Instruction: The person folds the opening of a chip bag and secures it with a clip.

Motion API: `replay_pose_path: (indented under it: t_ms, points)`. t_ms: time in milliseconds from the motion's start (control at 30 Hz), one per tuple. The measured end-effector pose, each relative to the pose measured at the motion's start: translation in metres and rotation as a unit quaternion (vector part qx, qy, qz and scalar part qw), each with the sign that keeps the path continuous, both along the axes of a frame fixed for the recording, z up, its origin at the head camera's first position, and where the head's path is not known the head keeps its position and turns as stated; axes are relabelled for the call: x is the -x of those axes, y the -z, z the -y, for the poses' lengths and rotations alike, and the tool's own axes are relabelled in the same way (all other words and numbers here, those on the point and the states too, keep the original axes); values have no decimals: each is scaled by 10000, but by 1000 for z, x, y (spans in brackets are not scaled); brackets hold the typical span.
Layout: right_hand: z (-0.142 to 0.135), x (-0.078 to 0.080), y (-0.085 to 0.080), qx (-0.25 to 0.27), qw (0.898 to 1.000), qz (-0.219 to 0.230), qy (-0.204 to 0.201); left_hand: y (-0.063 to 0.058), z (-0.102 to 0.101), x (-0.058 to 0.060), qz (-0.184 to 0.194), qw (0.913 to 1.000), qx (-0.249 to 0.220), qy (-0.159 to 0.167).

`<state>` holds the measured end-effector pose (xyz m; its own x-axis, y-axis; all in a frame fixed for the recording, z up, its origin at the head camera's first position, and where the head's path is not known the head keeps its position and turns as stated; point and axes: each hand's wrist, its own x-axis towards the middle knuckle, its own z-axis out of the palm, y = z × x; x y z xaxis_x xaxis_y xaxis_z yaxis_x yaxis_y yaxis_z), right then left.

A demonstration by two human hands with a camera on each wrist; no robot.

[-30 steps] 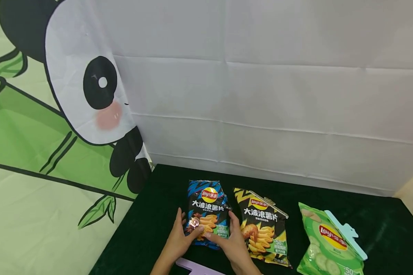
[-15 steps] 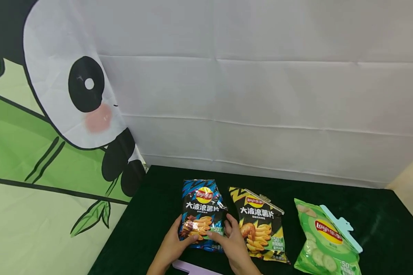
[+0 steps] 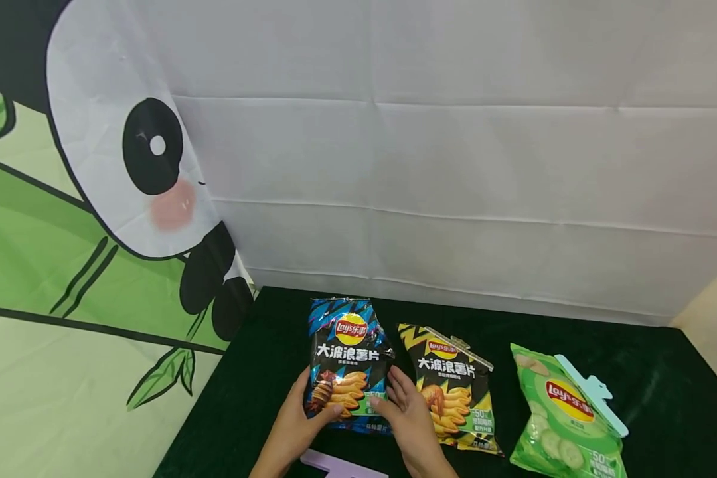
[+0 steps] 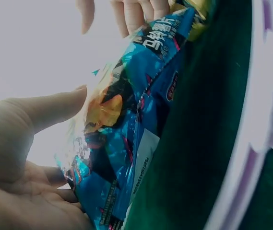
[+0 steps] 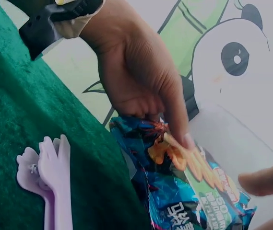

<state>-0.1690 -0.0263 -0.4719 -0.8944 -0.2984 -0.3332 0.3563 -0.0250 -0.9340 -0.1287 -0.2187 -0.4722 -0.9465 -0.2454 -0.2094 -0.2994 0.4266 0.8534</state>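
A blue and black bag of chips point(image 3: 349, 365) is held between both hands over the dark green table. My left hand point(image 3: 299, 418) grips its lower left side, thumb on the printed front; the right wrist view shows that thumb pressing the bag point(image 5: 174, 177). At the lower right side my right hand point(image 3: 409, 421) holds it, thumb over the front and fingers along the edge. The left wrist view shows the bag point(image 4: 117, 115) tilted, with its bottom seam towards the camera. Below the hands lies a lilac bag clip point(image 3: 340, 467), its end hand-shaped in the right wrist view.
Right of the hands lies a yellow and black chip bag point(image 3: 448, 392) with a clear clip point(image 3: 459, 348) across its top corner. Farther right is a green chip bag point(image 3: 564, 418) with a light blue clip point(image 3: 594, 395). A white cloth point(image 3: 454, 166) hangs behind the table.
The top of the blue bag has risen and shifted slightly left, both hands moving with it. The other bags and the clips stay put; the head view has turned slightly right.
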Motion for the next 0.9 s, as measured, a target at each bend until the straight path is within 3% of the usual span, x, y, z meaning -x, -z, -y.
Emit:
replay_pose_path:
  t_ms: [200, 367, 600, 900]
  points:
    - [-17, -6, -13, 119, 9995, -283, -27, -21, -11, -7, -116, 9999, 104, 40]
    - [-26, -13, -23, 119, 9992, -387, 62, -32, -18, -14, -264, 9996, 112, -58]
    - [-36, -21, -29, -792, 9904, -982, 567, -33, -31, -17, -372, 9991, -189, 49]
    - [-60, -32, -29, -1308, 9801, -1127, 975, -29, -56, -23, -350, 9951, -772, 513]
